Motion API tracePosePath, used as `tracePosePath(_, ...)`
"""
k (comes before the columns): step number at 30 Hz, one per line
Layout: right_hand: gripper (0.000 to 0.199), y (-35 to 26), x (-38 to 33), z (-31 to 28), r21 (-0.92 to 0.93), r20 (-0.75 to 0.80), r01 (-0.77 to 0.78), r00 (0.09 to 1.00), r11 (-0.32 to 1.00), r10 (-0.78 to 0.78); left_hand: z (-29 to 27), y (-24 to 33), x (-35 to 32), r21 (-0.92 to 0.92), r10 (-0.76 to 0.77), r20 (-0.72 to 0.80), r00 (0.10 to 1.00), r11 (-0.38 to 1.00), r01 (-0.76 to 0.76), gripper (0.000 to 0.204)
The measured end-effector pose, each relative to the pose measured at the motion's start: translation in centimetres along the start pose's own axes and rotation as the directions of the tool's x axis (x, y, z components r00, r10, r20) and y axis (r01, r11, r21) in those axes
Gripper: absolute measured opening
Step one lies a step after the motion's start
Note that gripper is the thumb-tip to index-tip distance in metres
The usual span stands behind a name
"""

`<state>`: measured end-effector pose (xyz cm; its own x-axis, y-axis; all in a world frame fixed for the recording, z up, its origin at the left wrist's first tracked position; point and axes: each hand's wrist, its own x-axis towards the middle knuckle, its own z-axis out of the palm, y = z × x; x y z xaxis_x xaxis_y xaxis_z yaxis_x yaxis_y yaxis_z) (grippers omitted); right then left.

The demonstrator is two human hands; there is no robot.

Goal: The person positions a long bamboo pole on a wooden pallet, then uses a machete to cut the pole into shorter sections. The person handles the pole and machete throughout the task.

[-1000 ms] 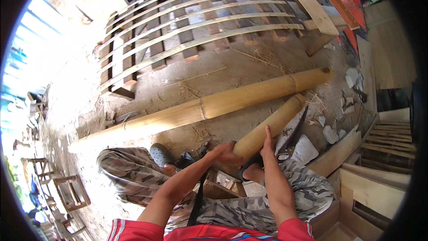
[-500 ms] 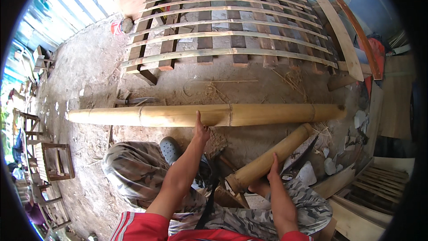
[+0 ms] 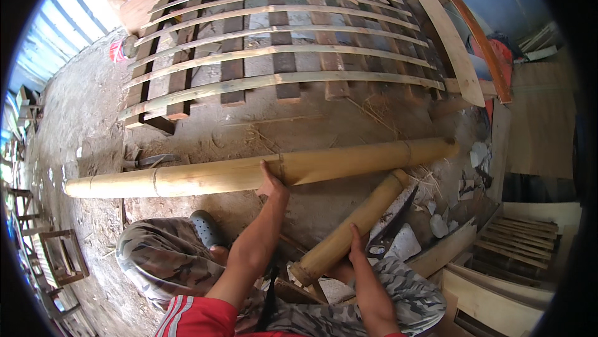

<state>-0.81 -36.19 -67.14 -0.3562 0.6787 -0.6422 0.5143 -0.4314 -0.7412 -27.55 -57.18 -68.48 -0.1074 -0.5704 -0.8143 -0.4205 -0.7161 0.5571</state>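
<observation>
A long yellow bamboo pole (image 3: pixel 212 178) stretches from left to right in front of me. My left hand (image 3: pixel 273 182) grips its near side by a joint ring, thumb laid on top and the fingers partly hidden. Closer to me, a shorter bamboo piece (image 3: pixel 352 228) slants up to the right, its far end just below the long pole. Around its near side my right hand (image 3: pixel 356 246) is closed, with the thumb showing and the fingers hidden underneath. A dark saw-like blade (image 3: pixel 389 228) lies beside the short piece, partly covered.
Beyond the pole stands a slatted frame of dark timbers with thin bamboo strips (image 3: pixel 280 78) across it. A knife (image 3: pixel 152 161) rests on the dirt floor at left. Boards (image 3: pixel 476 44) lean at right, near a wooden box with slats (image 3: pixel 517 237). Pale rubble (image 3: pixel 439 225) lies nearby.
The view has shifted, so most things sit further left. The long pole is now tilted, its left end nearer me. My left hand is closer to the joint ring; both hands keep their holds.
</observation>
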Motion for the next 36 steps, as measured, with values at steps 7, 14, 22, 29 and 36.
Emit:
tracePosePath(7,0.099,0.8,0.2,-0.6,0.063,0.086,0.037,0.995,0.997,-0.042,-0.4,1.1,-0.3,-0.026,-0.099,0.081,0.992,0.995,0.101,0.11)
tracePosePath(14,0.093,-0.2,-1.5,4.3,-0.014,0.171,0.112,0.979,0.994,-0.108,-5.5,5.5,-2.1,-0.081,-0.122,0.352,0.928,0.984,0.16,0.098)
tracePosePath(22,0.09,-1.2,8.2,12.8,-0.244,0.436,0.722,0.678,0.647,-0.592,-6.3,3.0,-6.3,0.091,-0.196,0.487,0.851,0.98,0.174,0.075)
tracePosePath(29,0.089,-0.7,6.8,17.2,-0.425,0.529,0.849,0.515,0.315,-0.675,-2.3,0.2,-9.1,0.082,-0.24,0.518,0.821,0.969,0.232,0.08)
tracePosePath(36,0.111,2.5,1.2,10.7,-0.577,0.238,0.512,0.851,0.637,-0.468,0.1,-4.0,-9.7,0.148,-0.261,0.405,0.876,0.965,0.219,0.082)
